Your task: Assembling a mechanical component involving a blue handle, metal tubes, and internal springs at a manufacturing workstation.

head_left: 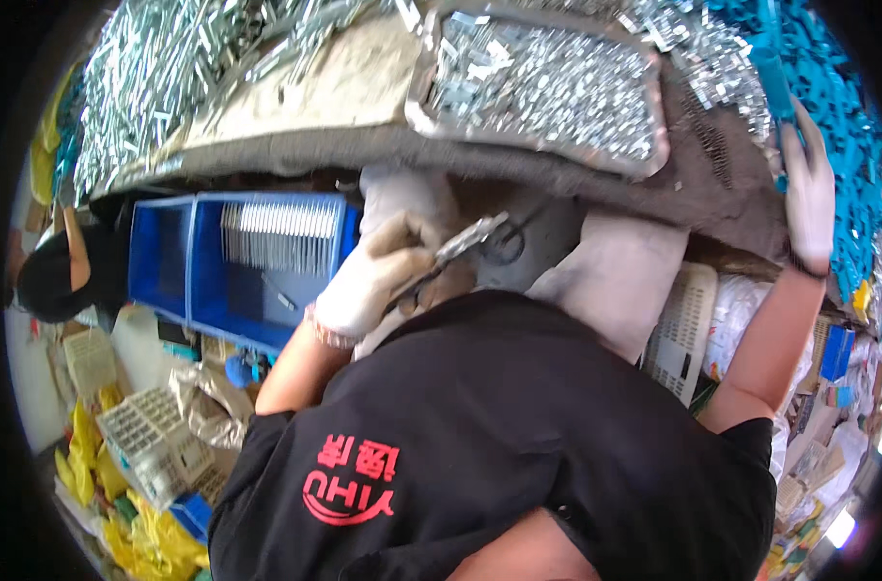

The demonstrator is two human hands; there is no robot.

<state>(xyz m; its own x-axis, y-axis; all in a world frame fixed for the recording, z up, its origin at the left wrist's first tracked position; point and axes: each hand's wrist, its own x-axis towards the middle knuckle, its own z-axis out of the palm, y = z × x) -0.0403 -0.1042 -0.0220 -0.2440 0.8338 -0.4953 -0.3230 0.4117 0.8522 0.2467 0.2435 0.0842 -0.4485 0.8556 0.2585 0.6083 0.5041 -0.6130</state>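
— What do the fingers have?

— The left hand (368, 281), in a white glove, has its fingers curled tight round a small metal part (470, 237), held just under the table (363, 145) edge, above a black shirt (499, 436). The right hand (809, 194), also gloved, lies flat with fingers together and stretched out on the table's right end, touching a heap of blue parts (828, 87). It clamps nothing that I can see.

— Any boxes or labels?

— A blue crate (257, 261) stands left of the left hand, with a row of metal strips (281, 232) racked inside. A red emblem (354, 479) sits on the shirt's shoulder. Low left lie pale cartons (155, 441) among yellow bags (140, 542). A white basket (683, 329) stands on the right.

— And on the table?

— A metal tray (547, 87) full of shiny bits, and a loose pile of metal pieces (160, 68) at the far left. The shirt blocks most of the lower view.
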